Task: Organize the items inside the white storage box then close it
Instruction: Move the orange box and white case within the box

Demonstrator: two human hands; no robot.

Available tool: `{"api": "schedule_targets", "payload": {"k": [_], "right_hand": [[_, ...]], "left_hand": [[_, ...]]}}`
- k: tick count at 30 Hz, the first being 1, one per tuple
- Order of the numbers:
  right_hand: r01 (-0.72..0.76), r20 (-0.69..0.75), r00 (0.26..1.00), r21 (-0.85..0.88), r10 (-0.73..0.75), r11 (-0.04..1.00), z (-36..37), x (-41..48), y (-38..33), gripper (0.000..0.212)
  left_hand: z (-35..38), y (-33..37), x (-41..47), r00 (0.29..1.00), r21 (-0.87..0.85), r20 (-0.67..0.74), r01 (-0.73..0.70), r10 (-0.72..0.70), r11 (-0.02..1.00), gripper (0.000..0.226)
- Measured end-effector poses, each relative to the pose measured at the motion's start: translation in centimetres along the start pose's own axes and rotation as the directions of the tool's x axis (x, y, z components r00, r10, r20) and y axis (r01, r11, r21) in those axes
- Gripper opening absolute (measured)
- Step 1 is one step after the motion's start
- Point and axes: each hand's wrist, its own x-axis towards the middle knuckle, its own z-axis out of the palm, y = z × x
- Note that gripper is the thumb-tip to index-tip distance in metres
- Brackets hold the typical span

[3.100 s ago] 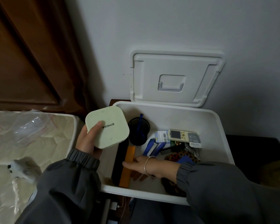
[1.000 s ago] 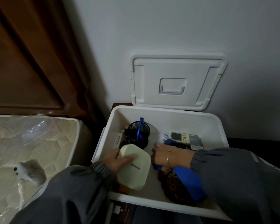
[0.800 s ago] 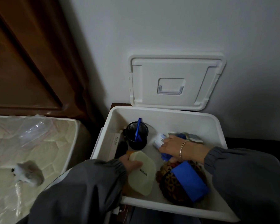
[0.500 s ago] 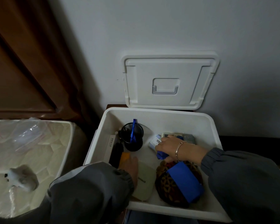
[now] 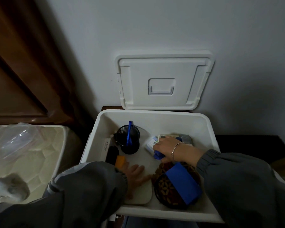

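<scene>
The white storage box (image 5: 155, 119) stands open, its lid (image 5: 163, 83) leaning upright against the wall behind. My left hand (image 5: 135, 176) lies flat, fingers spread, on a pale square case (image 5: 145, 193) at the box's front. My right hand (image 5: 165, 146) is closed around blue objects (image 5: 158, 156) near a small white packet (image 5: 150, 143) and a remote control (image 5: 184, 137). A black mesh pen cup (image 5: 129, 141) with a blue pen stands at the back left. A brown patterned round basket (image 5: 166, 190) carries a blue card (image 5: 183, 183).
An orange item (image 5: 120, 160) and a black one (image 5: 111, 153) lie along the box's left wall. A plastic-wrapped mattress (image 5: 23, 158) with a small white toy (image 5: 10, 189) is to the left. Dark furniture (image 5: 247, 145) sits to the right, a brown wooden panel (image 5: 20, 71) at the far left.
My left hand brought the pale case from outside the box down inside and laid it flat at the front. My right hand moved back to the blue objects and gripped them.
</scene>
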Motion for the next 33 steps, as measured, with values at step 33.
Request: {"api": "schedule_targets", "payload": {"k": [33], "right_hand": [[-0.41,-0.207,0.88,0.126,0.428,0.903,-2.7,-10.1,1.7,0.074]], "left_hand": [[-4.3,1.8,0.9,0.751,-0.592,-0.563,-0.075,-0.345,0.803,0.023]]}}
